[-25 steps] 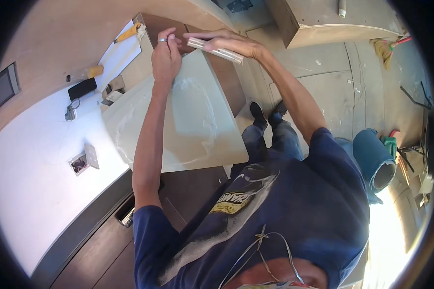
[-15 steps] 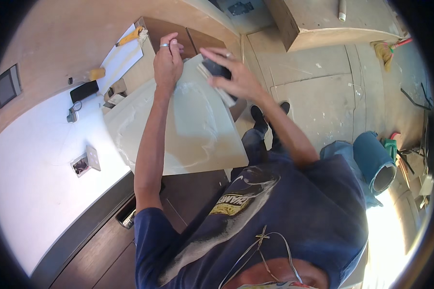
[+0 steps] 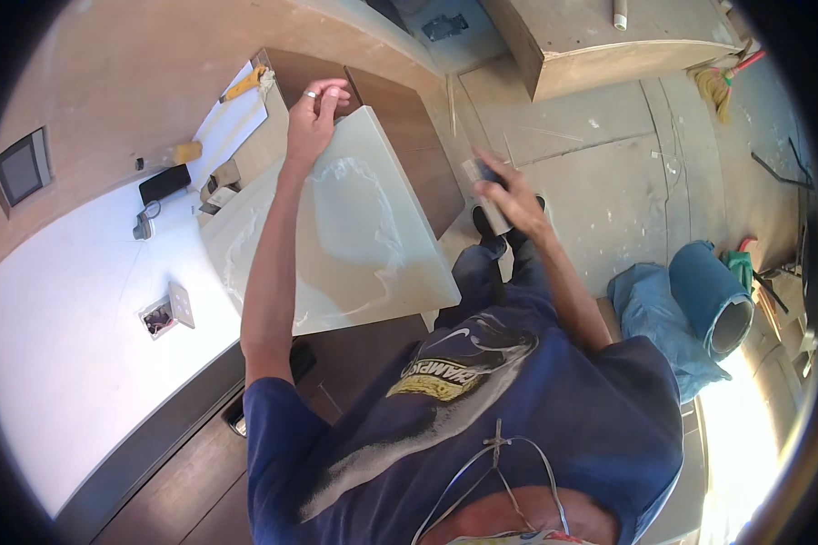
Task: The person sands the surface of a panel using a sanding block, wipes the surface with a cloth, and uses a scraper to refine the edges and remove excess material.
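Observation:
A pale, smooth panel (image 3: 350,222) with whitish dusty streaks lies tilted in front of me. My left hand (image 3: 314,118) is at its far edge, fingers curled in a loose fist with nothing seen in them; the left forearm crosses over the panel. Off the panel's right side, above the floor, my right hand (image 3: 516,198) grips a sanding block (image 3: 489,202) with a dark top and a pale base. That hand is slightly blurred, and its fingers partly hide the block. The block is apart from the panel.
Brown boards (image 3: 409,136) stand behind the panel. At left are an open wall socket (image 3: 161,318), a black phone (image 3: 164,184) and a yellow-handled tool (image 3: 244,84). A blue roll (image 3: 711,295), a blue bag (image 3: 654,313) and a broom (image 3: 716,91) are at right.
My right hand has moved right and toward me with the sanding block, off the panel's far right edge. The left hand stays at the far edge.

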